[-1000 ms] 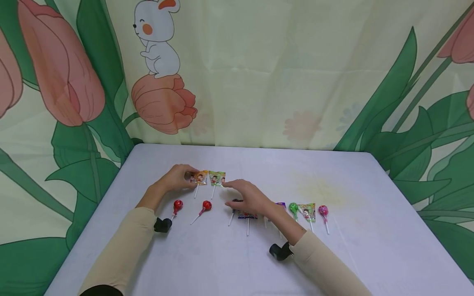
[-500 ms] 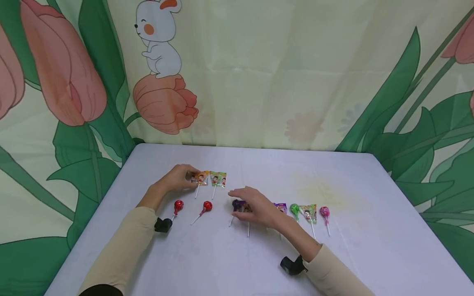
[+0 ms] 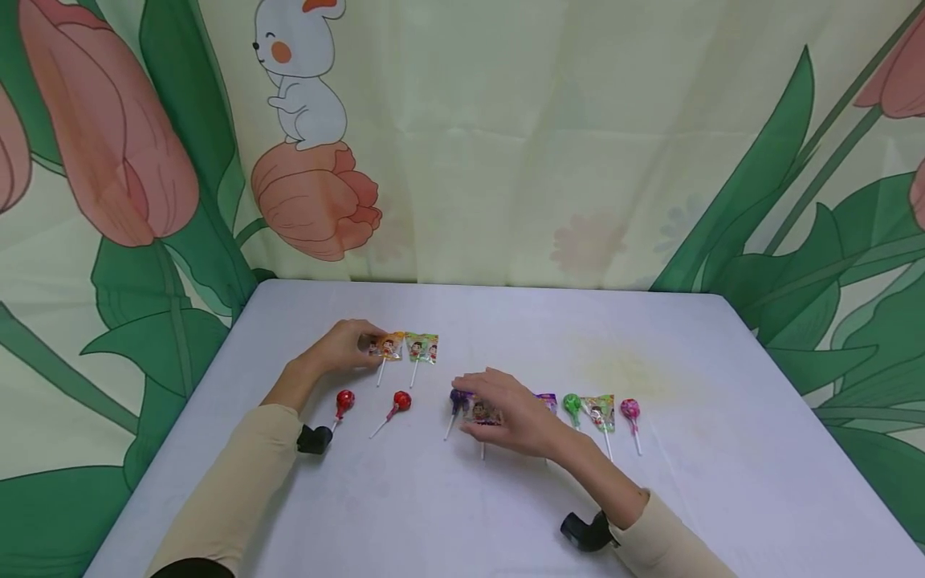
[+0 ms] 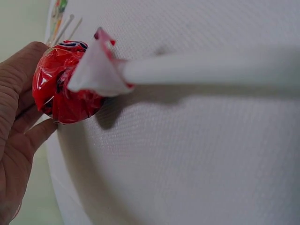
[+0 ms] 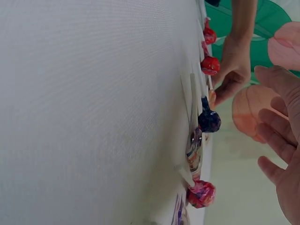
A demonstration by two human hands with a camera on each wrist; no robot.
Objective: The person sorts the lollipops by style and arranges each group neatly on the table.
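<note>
At the back left of the table, my left hand (image 3: 345, 347) has its fingers curled at the left edge of an orange-wrapped lollipop (image 3: 391, 347), which lies beside a green-wrapped one (image 3: 422, 348). Two round red lollipops (image 3: 345, 401) (image 3: 401, 400) lie nearer the front; one red ball (image 4: 61, 84) fills part of the left wrist view. My right hand (image 3: 516, 413) hovers, fingers apart, over a dark flat-wrapped lollipop (image 3: 481, 412). A dark blue round one (image 3: 458, 397) lies by its fingertips. The right wrist view shows the hand (image 5: 286, 126) holding nothing, a pink round lollipop (image 5: 201, 193) below it.
Right of my right hand lie a purple packet (image 3: 549, 403), a green round lollipop (image 3: 572, 404), a green-edged packet (image 3: 599, 410) and a pink round lollipop (image 3: 631, 410). A printed curtain (image 3: 470, 160) hangs behind the white table (image 3: 723, 482).
My right hand has drawn back from beside the green-wrapped lollipop, moving right and nearer the front, over the dark packet. My left hand has stayed at the orange-wrapped lollipop.
</note>
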